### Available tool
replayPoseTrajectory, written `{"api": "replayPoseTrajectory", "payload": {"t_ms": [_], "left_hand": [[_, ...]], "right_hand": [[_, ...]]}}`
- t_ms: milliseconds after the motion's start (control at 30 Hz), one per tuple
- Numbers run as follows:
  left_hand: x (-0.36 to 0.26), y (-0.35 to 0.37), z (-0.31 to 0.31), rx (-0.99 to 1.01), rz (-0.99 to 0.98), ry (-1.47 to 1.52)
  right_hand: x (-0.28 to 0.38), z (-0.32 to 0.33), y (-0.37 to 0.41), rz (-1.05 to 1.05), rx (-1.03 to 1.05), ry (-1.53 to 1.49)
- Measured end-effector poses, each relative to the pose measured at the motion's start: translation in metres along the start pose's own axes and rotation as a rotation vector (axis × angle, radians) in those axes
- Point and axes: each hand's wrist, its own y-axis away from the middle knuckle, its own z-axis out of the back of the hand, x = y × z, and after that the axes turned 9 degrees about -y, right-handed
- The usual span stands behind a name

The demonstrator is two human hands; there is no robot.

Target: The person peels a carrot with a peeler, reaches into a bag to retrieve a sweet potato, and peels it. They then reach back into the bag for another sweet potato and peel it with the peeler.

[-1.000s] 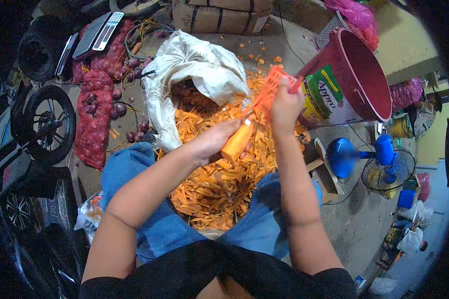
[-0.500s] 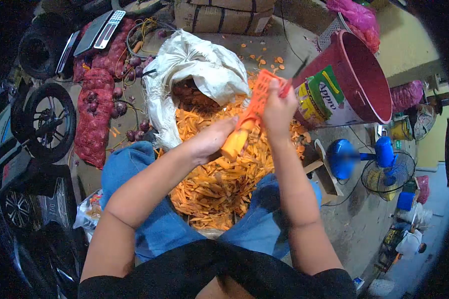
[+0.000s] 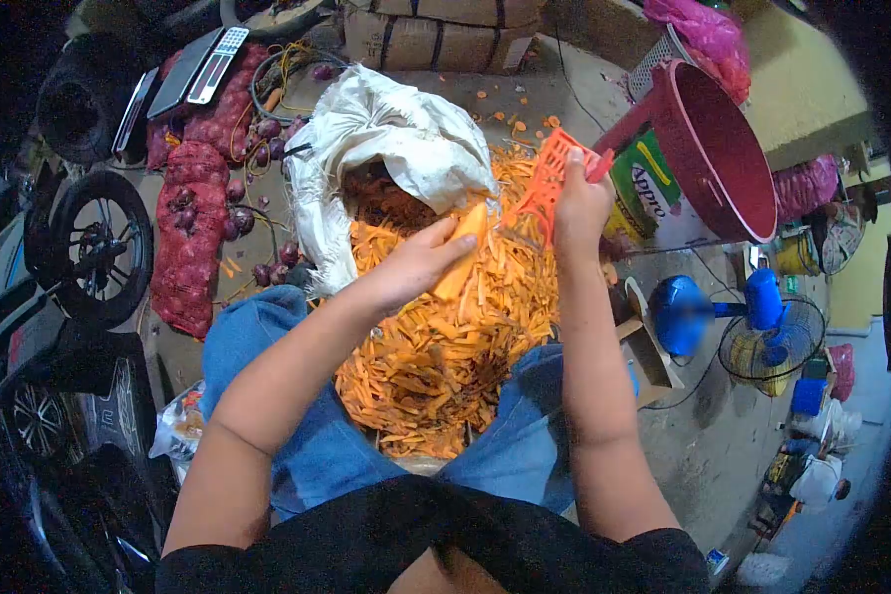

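My left hand (image 3: 414, 265) is closed round a peeled carrot (image 3: 465, 252), its fingers on the far side and the thumb on top. My right hand (image 3: 581, 210) grips an orange-red plastic peeler (image 3: 543, 186) with a perforated body, held to the right of the carrot and apart from it. Below both hands lies a large heap of carrot peelings (image 3: 436, 356), between my knees. A white woven sack (image 3: 391, 114) stands open just beyond, with darker unpeeled carrots (image 3: 386, 198) in its mouth.
A tilted red bucket (image 3: 703, 148) stands close to my right hand. Red net bags of onions (image 3: 183, 238) and a scale (image 3: 203, 74) lie left. A bound carton (image 3: 445, 38) is at the back. A blue fan (image 3: 762, 317) and cardboard box (image 3: 648, 351) are right.
The peeler has come off the carrot and moved right and away with my right hand. My left hand has turned the carrot more upright and shifted slightly left.
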Motion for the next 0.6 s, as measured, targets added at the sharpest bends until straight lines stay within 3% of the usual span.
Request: {"api": "replayPoseTrajectory", "payload": {"t_ms": [33, 100, 133, 167, 233, 367, 600], "left_hand": [[0.002, -0.003, 0.004, -0.004, 0.001, 0.002], [0.004, -0.008, 0.01, -0.2, -0.186, -0.538], [-0.001, -0.005, 0.012, -0.288, -0.209, -0.64], [-0.004, -0.005, 0.014, -0.29, -0.21, -0.641], [-0.008, -0.005, 0.021, -0.375, -0.237, -0.924], [-0.011, -0.006, 0.024, -0.472, -0.292, -0.931], [-0.016, -0.002, 0.019, -0.343, -0.364, -0.841]], "right_hand": [[0.007, -0.002, 0.004, -0.001, 0.005, -0.001], [0.021, -0.005, 0.01, 0.096, 0.211, 0.069], [0.024, -0.003, 0.009, 0.146, 0.352, 0.161], [0.023, -0.002, 0.011, 0.148, 0.353, 0.16], [0.023, 0.001, 0.016, 0.094, 0.742, 0.477], [0.02, 0.004, 0.027, 0.125, 0.97, 0.618], [0.016, 0.005, 0.031, -0.011, 0.985, 0.434]]}}
